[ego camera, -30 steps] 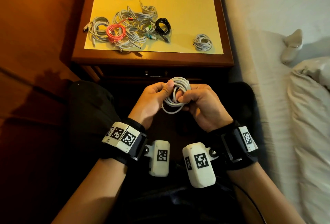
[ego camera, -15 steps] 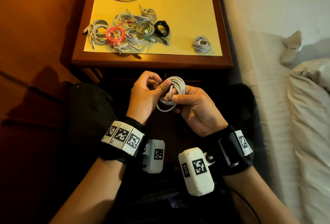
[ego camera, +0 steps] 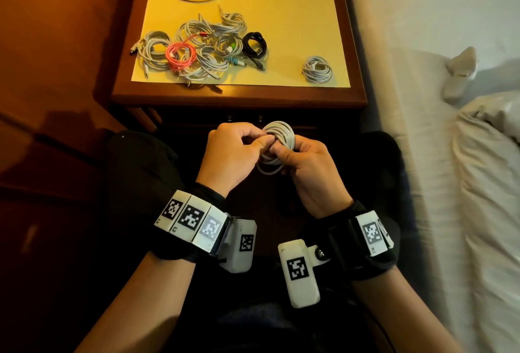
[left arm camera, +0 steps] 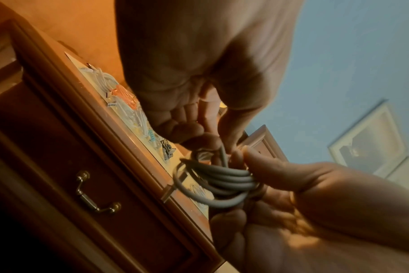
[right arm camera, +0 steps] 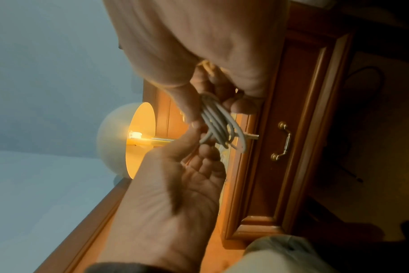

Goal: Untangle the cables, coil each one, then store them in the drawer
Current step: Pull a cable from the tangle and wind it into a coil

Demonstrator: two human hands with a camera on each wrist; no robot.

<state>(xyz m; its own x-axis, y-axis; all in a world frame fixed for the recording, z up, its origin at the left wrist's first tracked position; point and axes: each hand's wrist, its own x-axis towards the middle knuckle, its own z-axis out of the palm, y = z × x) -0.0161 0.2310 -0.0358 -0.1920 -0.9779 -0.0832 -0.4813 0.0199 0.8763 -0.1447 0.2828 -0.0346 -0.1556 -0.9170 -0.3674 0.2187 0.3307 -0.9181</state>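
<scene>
Mid-coil on 1 white round-sheathed cable coil (ego camera: 277,141), held up over the lap, just in front of the dark wooden drawer with the brass handle (left arm camera: 95,195) (shut, as far as can be seen). Loops standing roughly upright, flat face toward the head camera, with the ring's plane running left to right between both hands, so either hand equally near.

Left hand (ego camera: 233,152): fingers curled in, thumb and forefinger pinching a strand at the coil's left side, probably the loose end being tucked round. Right hand (ego camera: 305,167): curled too, thumb pressed over the bundled turns, fingers behind, clamping the loops together. 1 slack loop hanging below the grip.

Drawer sitting straight ahead and slightly below the hands, so next up looks like finishing the wrap, then freeing 1 hand for that handle.

Up on the yellow-topped wooden nightstand (ego camera: 281,15): tangled heap of white, pink and black cables (ego camera: 202,45) at the left, and 1 tidy white coiled cable (ego camera: 317,69) alone at the right.
</scene>
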